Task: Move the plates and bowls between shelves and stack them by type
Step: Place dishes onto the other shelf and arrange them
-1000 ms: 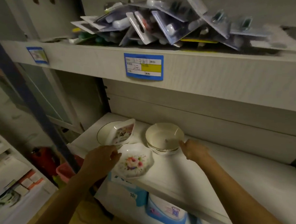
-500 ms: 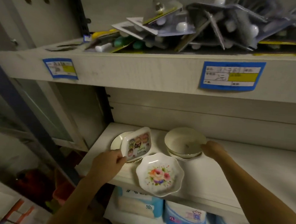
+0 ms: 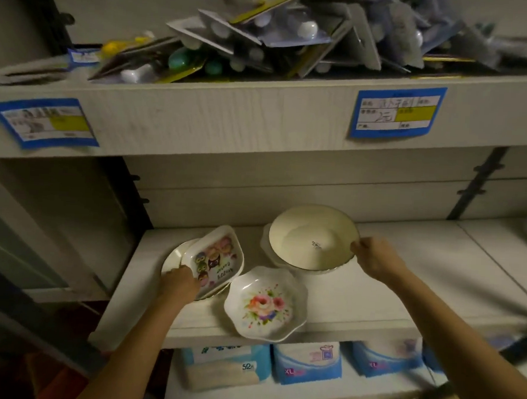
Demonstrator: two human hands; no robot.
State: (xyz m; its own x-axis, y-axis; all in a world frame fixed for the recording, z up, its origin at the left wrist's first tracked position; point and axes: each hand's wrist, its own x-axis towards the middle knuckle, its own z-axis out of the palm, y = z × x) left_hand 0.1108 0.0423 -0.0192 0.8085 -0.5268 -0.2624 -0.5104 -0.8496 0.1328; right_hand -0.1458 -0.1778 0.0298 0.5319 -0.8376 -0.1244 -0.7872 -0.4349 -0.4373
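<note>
White shelf [image 3: 436, 248], frame centre: cream bowl [image 3: 312, 235] pinched at rim by right hand [image 3: 375, 257]; owl-print tray [image 3: 215, 257] gripped by left hand [image 3: 180, 283], centre left. Sorting pickup judged underway; clean lift past floral dish [image 3: 266, 303] required.

Dim light; pale wooden shelving [image 3: 229, 121]; grey wall [image 3: 128, 9].

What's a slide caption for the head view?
Left hand grips cartoon tray, right hand grips cream bowl; floral dish sits at shelf edge.
</note>
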